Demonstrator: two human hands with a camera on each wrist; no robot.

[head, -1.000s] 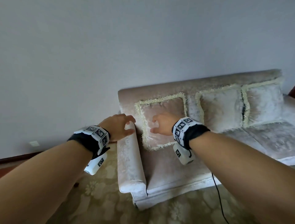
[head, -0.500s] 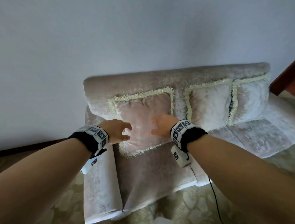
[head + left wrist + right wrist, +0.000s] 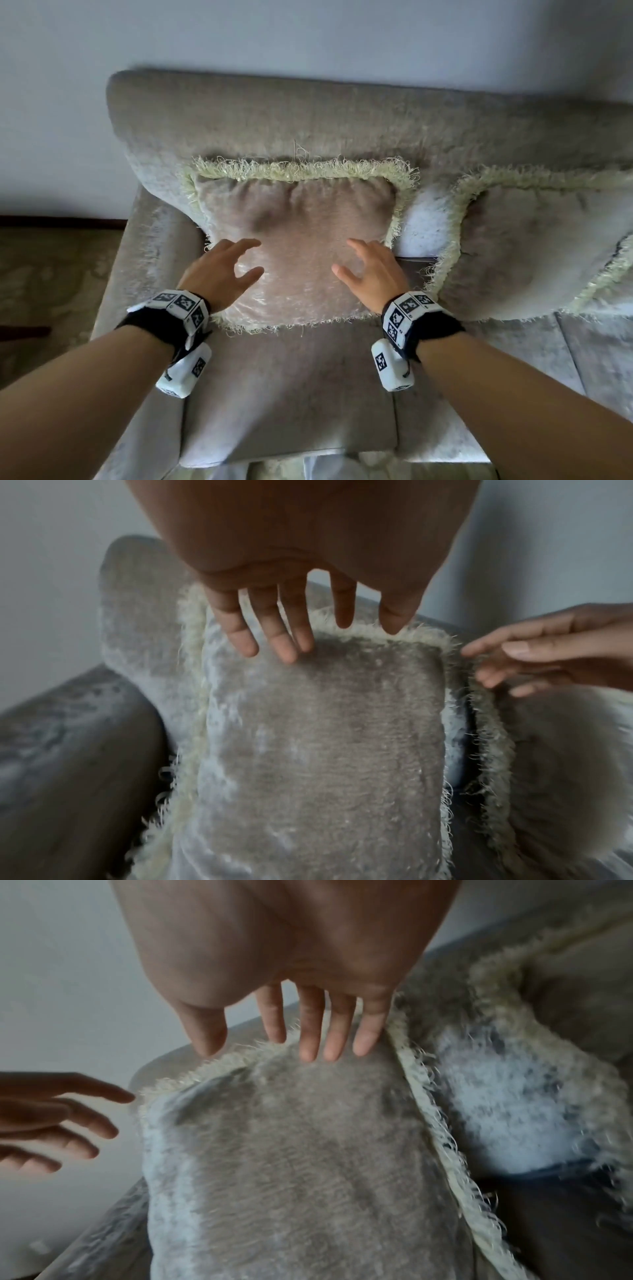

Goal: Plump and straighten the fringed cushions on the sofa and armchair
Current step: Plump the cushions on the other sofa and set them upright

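Note:
A beige velvet cushion (image 3: 298,219) with a pale fringe leans against the sofa's backrest (image 3: 308,116) at its left end. My left hand (image 3: 233,263) is open over the cushion's lower left face, fingers spread. My right hand (image 3: 356,263) is open over its lower right face. Whether the fingers touch the fabric I cannot tell. In the left wrist view straight fingers (image 3: 284,645) hang over the cushion (image 3: 325,737). The right wrist view shows the same for the right fingers (image 3: 311,1045) over the cushion (image 3: 291,1150). A second fringed cushion (image 3: 534,246) leans to the right.
The sofa's left armrest (image 3: 144,267) runs beside my left wrist. The seat cushion (image 3: 291,394) lies below the hands. A pale wall (image 3: 308,34) rises behind the sofa, and patterned carpet (image 3: 51,274) covers the floor at the left.
I have come closer and now look down on the left cushion. Both hands have spread apart over its face, the left one coming off the armrest side.

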